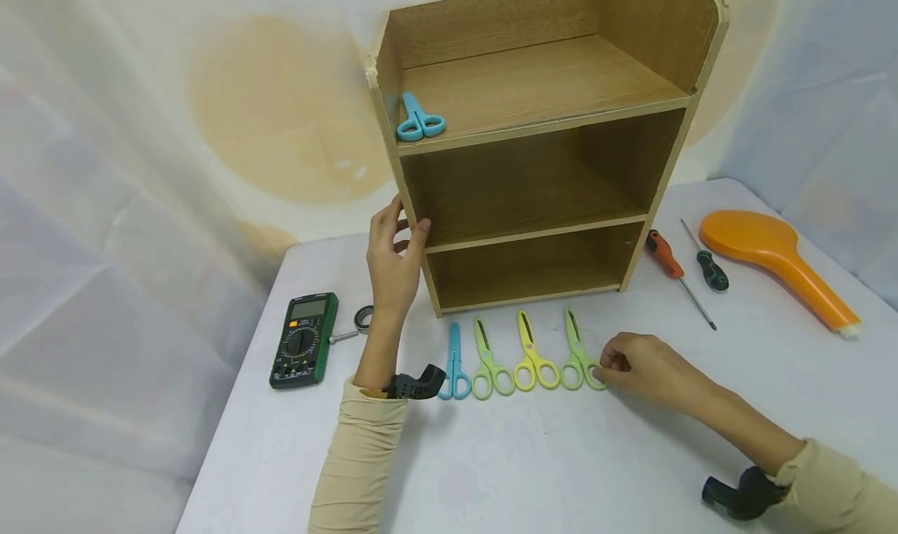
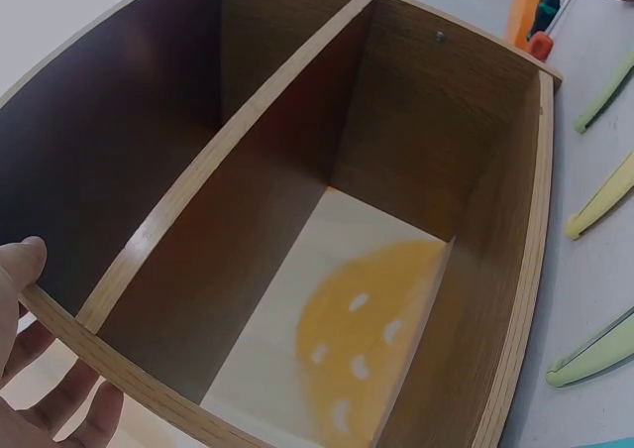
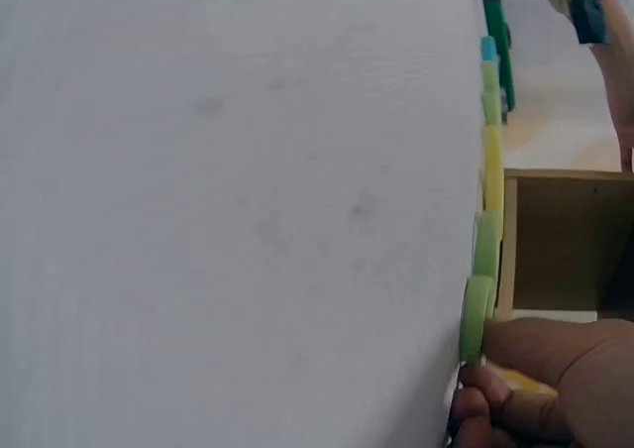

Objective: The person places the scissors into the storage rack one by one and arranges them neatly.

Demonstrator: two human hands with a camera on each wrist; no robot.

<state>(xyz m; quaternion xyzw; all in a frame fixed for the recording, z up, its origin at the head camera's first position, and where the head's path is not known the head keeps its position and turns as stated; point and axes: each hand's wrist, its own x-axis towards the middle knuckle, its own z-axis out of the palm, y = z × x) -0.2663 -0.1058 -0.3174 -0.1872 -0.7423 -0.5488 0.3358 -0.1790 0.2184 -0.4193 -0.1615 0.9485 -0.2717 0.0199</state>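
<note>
A wooden shelf unit [image 1: 533, 82] with three levels stands upright at the back of the table. My left hand [image 1: 395, 265] grips its left side panel, thumb at the front edge and fingers behind. My right hand [image 1: 648, 370] pinches a handle loop of the rightmost green scissors [image 1: 574, 350], thumb and fingers at the loop in the right wrist view. Left of these in a row lie yellow scissors [image 1: 529, 351], another green pair [image 1: 486, 353] and blue scissors [image 1: 454, 355]. Light-blue scissors [image 1: 415, 116] rest on the top shelf's left end.
A multimeter [image 1: 303, 341] lies at the left, beside a bolt [image 1: 344, 337] and a black ring [image 1: 363, 318]. On the right are a red-handled screwdriver [image 1: 665, 255], a dark green-handled screwdriver [image 1: 712, 270] and an orange paddle-shaped object [image 1: 754, 238]. White curtains [image 1: 105, 284] hang around the table.
</note>
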